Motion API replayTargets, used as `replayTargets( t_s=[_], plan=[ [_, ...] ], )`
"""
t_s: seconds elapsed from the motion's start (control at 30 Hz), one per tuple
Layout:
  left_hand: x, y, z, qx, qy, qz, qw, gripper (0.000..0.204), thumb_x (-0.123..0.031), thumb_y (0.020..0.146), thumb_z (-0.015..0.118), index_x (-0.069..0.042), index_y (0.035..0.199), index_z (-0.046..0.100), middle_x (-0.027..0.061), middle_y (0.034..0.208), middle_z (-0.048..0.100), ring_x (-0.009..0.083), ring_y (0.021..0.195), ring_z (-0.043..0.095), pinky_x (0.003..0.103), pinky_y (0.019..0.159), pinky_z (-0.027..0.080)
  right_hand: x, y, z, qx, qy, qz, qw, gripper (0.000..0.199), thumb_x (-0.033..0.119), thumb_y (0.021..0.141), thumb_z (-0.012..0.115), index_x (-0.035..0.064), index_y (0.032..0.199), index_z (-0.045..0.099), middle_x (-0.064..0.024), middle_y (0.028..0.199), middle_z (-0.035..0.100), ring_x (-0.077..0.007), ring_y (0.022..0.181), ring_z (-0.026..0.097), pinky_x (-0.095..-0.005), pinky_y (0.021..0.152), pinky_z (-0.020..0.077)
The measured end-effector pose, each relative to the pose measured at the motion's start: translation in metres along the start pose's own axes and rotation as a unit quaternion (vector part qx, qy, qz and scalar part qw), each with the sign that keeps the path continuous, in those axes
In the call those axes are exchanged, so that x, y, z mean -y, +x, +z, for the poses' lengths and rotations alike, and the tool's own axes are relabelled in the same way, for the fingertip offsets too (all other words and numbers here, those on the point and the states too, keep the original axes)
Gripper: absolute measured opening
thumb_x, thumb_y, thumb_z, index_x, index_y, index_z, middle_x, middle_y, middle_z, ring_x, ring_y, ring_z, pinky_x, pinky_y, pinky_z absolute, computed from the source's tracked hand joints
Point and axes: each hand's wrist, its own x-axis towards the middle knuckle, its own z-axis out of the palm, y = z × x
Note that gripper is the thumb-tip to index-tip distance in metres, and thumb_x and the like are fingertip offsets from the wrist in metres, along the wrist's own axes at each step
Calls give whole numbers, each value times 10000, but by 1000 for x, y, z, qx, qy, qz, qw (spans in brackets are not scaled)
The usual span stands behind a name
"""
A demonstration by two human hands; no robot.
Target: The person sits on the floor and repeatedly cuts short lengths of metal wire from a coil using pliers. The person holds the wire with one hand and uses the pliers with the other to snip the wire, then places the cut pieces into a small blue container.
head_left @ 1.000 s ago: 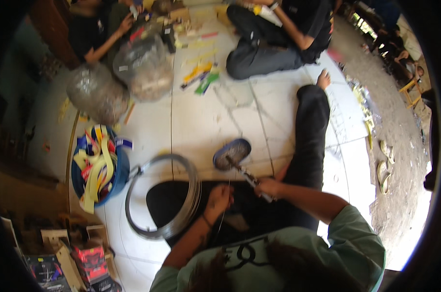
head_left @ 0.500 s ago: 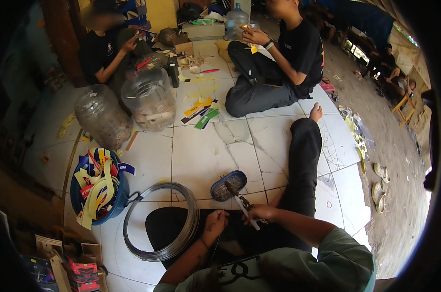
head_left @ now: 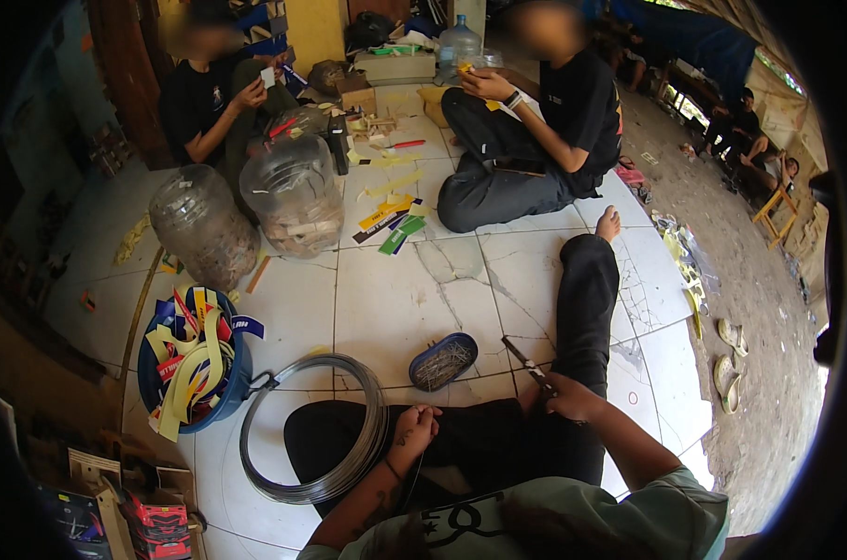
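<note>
My left hand (head_left: 414, 431) is closed in a pinch above my lap, and a thin wire (head_left: 416, 474) runs down from it toward my body. Beside that arm, a coil of grey wire (head_left: 375, 431) leans over my bent left knee. In my right hand (head_left: 574, 398) are long-nosed pliers (head_left: 528, 363) with pale handles, gripped near my outstretched right leg and pointing up and left. Between the coil and the pliers, a blue oval tray (head_left: 418, 379) rests on the tiles, holding many short, thin metal pieces. My fingers hide the wire's end.
A blue bucket (head_left: 240, 385) full of coloured strips stands left of the coil. Beyond it are two clear plastic containers (head_left: 204, 222) holding scraps. Two people sit across the floor, handling small pieces. Printed strips (head_left: 386, 220) lie between them. Sandals (head_left: 726, 381) are at the right.
My right hand has moved right with the pliers, off the tray, whose contents now show fully. My left hand has barely moved. The person at far left now holds up a white piece.
</note>
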Motion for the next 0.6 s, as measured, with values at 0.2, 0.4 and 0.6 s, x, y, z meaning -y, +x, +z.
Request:
replayTargets(
  t_s=[0.2,0.4,0.6],
  plan=[
    [-1,-1,2,1,-23,0,1000,229,-147,924,387,5,898,557,37,580,517,89,439,440,229,412,350,-15,-50,1,-142,-260,41,954,708,268,705,628,26,1290,312,-183,1158,443,-340,1076,457,-405,896,382],
    [2,-2,2,2,-49,1,999,227,-145,927,386,7,901,552,38,571,509,81,429,423,223,391,330,-17,-87,15,-188,-263,68,944,675,301,738,625,23,1276,325,-159,1146,437,-307,1091,433,-417,933,338],
    [5,1,3,3,-59,-4,998,224,-140,927,386,9,900,551,38,560,503,78,415,411,227,377,321,-32,-112,29,-251,-270,-1,930,609,287,744,620,-7,1216,371,-162,1166,426,-314,1113,405,-407,961,305]
  ],
)
